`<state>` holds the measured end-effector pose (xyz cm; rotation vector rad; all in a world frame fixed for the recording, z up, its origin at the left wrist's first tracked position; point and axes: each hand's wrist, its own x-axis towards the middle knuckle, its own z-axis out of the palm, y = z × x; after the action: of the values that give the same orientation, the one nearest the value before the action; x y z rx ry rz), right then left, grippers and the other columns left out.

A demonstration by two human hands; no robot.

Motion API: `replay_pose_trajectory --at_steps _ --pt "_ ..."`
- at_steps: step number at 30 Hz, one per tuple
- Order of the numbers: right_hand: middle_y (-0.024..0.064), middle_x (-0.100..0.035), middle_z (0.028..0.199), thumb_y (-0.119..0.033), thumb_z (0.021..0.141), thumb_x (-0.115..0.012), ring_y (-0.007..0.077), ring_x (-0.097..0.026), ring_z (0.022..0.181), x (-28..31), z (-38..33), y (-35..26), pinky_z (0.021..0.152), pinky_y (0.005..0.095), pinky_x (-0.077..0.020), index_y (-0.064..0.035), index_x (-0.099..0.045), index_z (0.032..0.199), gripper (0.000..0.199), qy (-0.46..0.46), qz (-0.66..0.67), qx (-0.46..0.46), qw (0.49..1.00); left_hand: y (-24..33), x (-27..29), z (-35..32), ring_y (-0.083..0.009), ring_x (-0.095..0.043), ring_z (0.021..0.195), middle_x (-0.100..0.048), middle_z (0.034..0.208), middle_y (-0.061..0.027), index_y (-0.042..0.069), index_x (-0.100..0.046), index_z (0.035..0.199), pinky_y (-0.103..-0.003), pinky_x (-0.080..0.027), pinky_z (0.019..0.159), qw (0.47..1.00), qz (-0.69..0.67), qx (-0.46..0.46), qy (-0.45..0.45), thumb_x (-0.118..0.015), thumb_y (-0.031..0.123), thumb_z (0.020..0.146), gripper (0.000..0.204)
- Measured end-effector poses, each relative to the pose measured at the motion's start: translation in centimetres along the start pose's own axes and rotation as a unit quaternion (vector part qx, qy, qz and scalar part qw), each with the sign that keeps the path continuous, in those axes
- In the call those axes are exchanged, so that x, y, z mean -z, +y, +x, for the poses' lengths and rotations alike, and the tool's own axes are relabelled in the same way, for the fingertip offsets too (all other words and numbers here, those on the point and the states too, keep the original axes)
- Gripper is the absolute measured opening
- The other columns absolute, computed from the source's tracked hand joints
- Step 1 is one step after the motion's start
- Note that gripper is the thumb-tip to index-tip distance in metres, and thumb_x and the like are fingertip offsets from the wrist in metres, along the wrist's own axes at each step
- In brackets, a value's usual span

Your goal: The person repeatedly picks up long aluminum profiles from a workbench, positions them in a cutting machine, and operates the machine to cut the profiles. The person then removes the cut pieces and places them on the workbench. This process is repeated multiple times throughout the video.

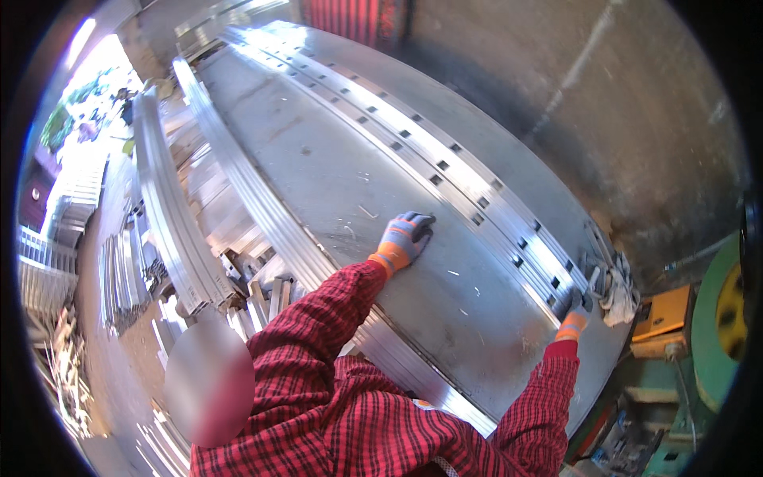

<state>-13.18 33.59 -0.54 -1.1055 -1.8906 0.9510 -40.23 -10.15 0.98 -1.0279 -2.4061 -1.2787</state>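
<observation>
My left hand, in a grey and orange work glove, lies on the bare grey metal tabletop with its fingers stretched out and nothing in them. Long silver metal profiles, punched with rows of square holes, run along the table's far side. At their near right end, my right hand, gloved the same way, has its fingers bent over the end of a profile. Part of that grip is hidden by the hand itself. Small slivers of metal lie scattered on the tabletop around my left hand.
A bundle of plain profiles lies along the table's left edge, with another stack beyond it. A crumpled grey cloth sits by my right hand. Machinery with a green wheel stands at right, below a brown wall.
</observation>
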Motion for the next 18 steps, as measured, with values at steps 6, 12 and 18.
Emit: replay_pose_trajectory --at_steps 6,12,18 --pt "0.0086 -0.068 0.100 -0.027 0.093 -0.073 0.0181 -0.061 0.093 1.0 1.3 2.0 0.083 0.0313 -0.0512 0.0025 -0.063 0.119 0.041 -0.028 -0.036 0.036 0.998 1.3 1.0 -0.8 -0.0361 -0.060 0.108 -0.065 0.112 -0.0128 0.014 -0.067 0.119 -0.045 -0.050 0.095 0.995 -0.066 0.070 -0.025 -0.071 0.030 0.087 0.036" --pt "0.0092 -0.064 0.118 -0.016 0.097 -0.063 0.0208 -0.061 0.104 3.0 -1.3 0.5 0.092 0.0341 -0.0512 0.0015 -0.060 0.126 0.034 -0.053 0.095 -0.003 0.994 3.5 9.0 -6.8 -0.0328 -0.062 0.107 -0.067 0.113 -0.0152 0.005 -0.067 0.117 -0.040 -0.049 0.094 0.986 -0.075 0.047 0.138 -0.072 0.010 0.087 0.032" --pt "0.0117 -0.065 0.121 -0.013 0.098 -0.060 0.0208 -0.062 0.109 7.5 -10.1 8.2 0.097 0.0340 -0.0492 0.0016 -0.062 0.125 0.031 -0.016 -0.198 0.178 0.964 -5.1 12.6 -15.4 -0.0321 -0.052 0.124 -0.055 0.133 -0.0197 0.001 -0.052 0.137 -0.040 -0.043 0.105 0.884 0.035 0.299 0.357 -0.076 0.022 0.086 0.060"
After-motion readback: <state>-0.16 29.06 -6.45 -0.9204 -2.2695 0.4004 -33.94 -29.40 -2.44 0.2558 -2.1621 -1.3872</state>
